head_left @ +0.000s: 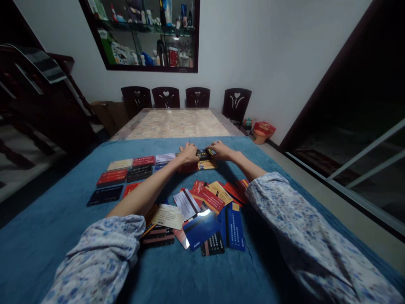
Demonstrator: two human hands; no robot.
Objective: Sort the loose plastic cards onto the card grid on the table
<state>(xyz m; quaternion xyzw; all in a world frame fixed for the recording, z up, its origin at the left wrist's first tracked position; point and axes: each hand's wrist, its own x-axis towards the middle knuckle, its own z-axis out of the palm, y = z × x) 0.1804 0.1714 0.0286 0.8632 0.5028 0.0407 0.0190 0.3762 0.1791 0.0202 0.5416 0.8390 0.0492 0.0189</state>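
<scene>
Both my hands are at the far row of sorted cards on the blue cloth. My left hand has curled fingers at the left side of some black cards. From the other side, my right hand closes its fingers on the right edge of these black cards. A yellow card lies just in front of them. Below my left wrist, red cards show in part. Nearer to me spreads a loose heap with a blue card, a silver card, a cream card and several red ones.
Left of my left forearm stand sorted card piles: cream, red, black and dark blue. The blue cloth covers the near table. Chairs line the far side, below a glass shelf cabinet.
</scene>
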